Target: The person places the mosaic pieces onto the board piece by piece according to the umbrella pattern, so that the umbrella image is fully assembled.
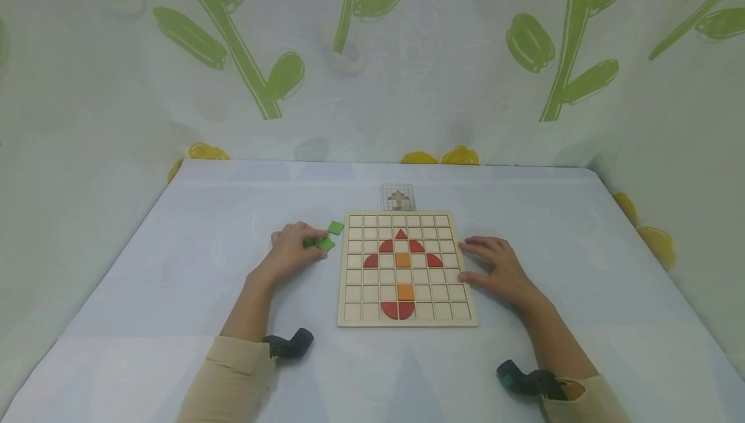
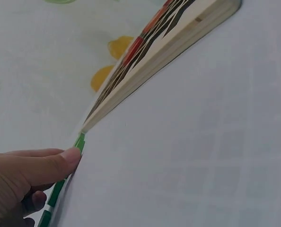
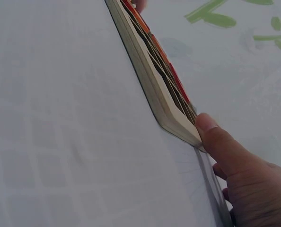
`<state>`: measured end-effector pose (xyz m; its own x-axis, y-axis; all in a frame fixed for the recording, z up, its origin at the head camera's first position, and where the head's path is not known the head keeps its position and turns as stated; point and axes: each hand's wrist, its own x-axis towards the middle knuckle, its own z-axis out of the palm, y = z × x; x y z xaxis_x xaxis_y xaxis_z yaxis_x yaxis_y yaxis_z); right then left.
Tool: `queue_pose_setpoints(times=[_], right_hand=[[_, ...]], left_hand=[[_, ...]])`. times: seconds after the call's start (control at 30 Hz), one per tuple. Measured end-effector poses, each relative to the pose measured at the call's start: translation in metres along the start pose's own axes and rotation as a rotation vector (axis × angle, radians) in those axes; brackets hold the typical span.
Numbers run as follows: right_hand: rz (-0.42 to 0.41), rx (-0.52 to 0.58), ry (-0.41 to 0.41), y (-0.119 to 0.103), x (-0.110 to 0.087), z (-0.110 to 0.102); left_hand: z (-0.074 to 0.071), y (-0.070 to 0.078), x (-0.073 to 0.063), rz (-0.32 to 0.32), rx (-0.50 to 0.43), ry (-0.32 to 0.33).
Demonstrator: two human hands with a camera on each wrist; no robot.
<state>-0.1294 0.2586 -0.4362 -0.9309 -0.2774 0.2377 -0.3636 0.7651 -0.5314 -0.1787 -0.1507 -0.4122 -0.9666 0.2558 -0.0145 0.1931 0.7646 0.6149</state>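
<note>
Left of the wooden grid board [image 1: 407, 326], my left hand [image 1: 291, 248] rests low over several green square tiles. Its thumb and forefinger pinch one green tile [image 1: 326, 244] by opposite sides; the left wrist view shows the thumb [image 2: 70, 158] against it. Another green tile [image 1: 335, 227] lies flat by the board's left edge, and one more is partly hidden under the fingers. My right hand [image 1: 497, 268] touches the board's right edge with thumb and fingertips, fingers spread and loosely bent. On the board sit red quarter-rounds [image 1: 434, 260], a red triangle [image 1: 401, 234] and orange squares [image 1: 403, 259].
A small pattern card [image 1: 398, 196] with a printed grid figure lies behind the board. White cloth covers the table [image 1: 174, 281], and a leaf-printed curtain [image 1: 407, 86] stands behind and on both sides. Dark wrist cameras [image 1: 291, 345] sit at both cuffs.
</note>
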Motion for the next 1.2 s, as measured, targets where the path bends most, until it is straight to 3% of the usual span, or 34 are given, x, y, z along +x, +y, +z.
queue_pose_setpoints(times=[0.17, 0.43, 0.83, 1.2], right_hand=[[0.001, -0.005, -0.004, 0.0, 0.001, 0.0], [-0.001, -0.017, -0.001, -0.001, 0.0, -0.001], [-0.008, -0.018, 0.007, -0.002, 0.0, -0.002], [-0.011, 0.0, 0.014, -0.002, 0.0, -0.001]], left_hand=[[0.002, -0.001, 0.001, -0.003, 0.026, 0.025], [0.007, -0.005, 0.002, 0.041, 0.088, 0.088], [0.01, 0.009, 0.003, 0.122, 0.036, 0.144], [0.02, 0.026, 0.009, 0.185, 0.059, 0.135]])
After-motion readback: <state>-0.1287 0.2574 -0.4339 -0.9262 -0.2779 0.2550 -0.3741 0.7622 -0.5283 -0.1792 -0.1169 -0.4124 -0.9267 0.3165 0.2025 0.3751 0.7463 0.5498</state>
